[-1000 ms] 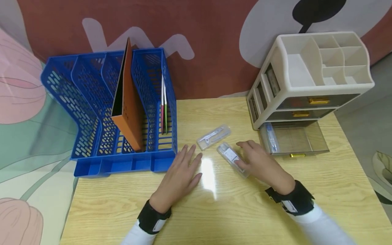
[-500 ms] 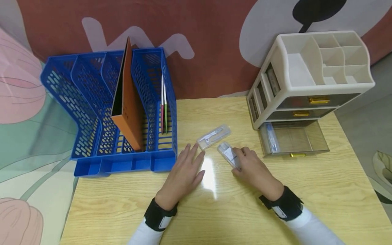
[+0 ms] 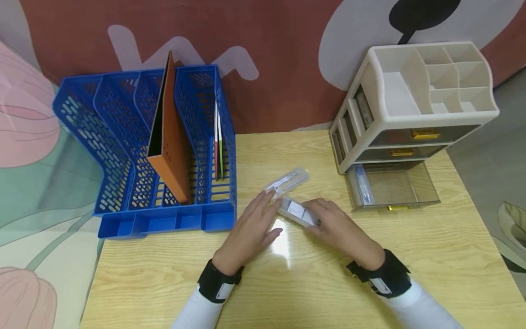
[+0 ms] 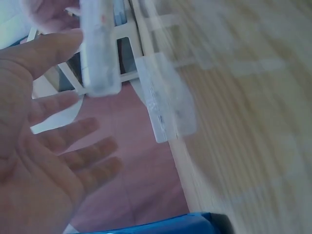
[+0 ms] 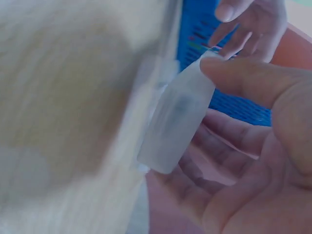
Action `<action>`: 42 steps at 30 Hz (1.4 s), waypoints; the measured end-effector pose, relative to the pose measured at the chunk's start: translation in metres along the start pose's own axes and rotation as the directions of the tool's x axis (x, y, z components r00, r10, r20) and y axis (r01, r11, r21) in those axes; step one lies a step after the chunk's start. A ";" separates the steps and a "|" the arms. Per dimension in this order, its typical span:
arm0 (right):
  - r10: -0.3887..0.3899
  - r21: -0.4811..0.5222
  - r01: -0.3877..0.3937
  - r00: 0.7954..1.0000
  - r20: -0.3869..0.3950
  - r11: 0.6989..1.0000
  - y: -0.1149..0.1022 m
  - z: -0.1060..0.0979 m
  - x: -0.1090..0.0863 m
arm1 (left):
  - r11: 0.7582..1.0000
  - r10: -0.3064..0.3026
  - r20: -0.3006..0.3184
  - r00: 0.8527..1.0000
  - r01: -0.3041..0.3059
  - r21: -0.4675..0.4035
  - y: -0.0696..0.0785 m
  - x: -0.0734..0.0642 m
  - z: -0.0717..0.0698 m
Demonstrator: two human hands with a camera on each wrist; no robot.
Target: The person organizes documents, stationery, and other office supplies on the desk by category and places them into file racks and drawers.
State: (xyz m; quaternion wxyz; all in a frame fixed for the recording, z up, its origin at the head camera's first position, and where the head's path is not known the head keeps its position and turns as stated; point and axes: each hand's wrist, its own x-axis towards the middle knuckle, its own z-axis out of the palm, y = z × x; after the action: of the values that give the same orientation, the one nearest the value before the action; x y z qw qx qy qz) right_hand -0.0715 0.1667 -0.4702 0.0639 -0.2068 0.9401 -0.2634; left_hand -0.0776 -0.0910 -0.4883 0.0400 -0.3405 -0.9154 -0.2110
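Observation:
A slim clear plastic case [image 3: 297, 211] with a white label is in my right hand [image 3: 342, 232], whose thumb and fingers grip its right end. The right wrist view shows the case [image 5: 178, 119] between the thumb and the fingers. Beside its other end is my left hand [image 3: 249, 234], fingers spread and loosely bent. In the left wrist view, the left thumb tip is right at the edge of the case [image 4: 100, 53]. A second clear case [image 3: 289, 179] with a white item inside lies on the table just behind, partly covered by the left fingertips.
At the left stands a blue file rack [image 3: 164, 221] with an orange binder [image 3: 174, 155] and thin booklets [image 3: 218, 151]. A white drawer organizer [image 3: 382, 98] is at the right. Its bottom drawer [image 3: 423, 183] is pulled out, with a blue-and-white packet [image 3: 363, 185] inside.
The right hand closed round the labelled case, lifted it and moved it left, turning it flatter. The left hand moved slightly right and forward towards the case.

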 end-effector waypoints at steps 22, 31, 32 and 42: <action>-0.246 0.743 -0.027 0.935 0.256 0.669 0.027 -0.020 0.005 | 0.845 -0.037 -0.238 0.971 -0.096 -0.526 0.007 0.006 -0.013; -0.160 0.678 -0.036 0.961 0.224 0.735 0.024 -0.021 0.004 | 0.788 -0.211 -0.217 0.953 0.034 -0.615 0.007 0.008 -0.007; -0.144 0.669 -0.038 0.966 0.215 0.743 0.023 -0.021 0.004 | 0.784 -0.237 -0.214 0.948 0.056 -0.618 0.007 0.009 -0.007; -0.169 0.190 0.178 0.984 -0.061 0.966 0.002 -0.013 0.002 | 0.762 -0.413 -0.193 0.890 0.221 -0.609 0.008 0.017 -0.006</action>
State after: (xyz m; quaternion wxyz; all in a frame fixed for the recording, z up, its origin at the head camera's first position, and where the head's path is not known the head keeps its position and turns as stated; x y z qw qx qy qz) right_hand -0.0767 0.1739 -0.4598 0.0396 -0.2752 0.8893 -0.3631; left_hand -0.0856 -0.0776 -0.4766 0.0455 -0.1359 -0.8353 -0.5308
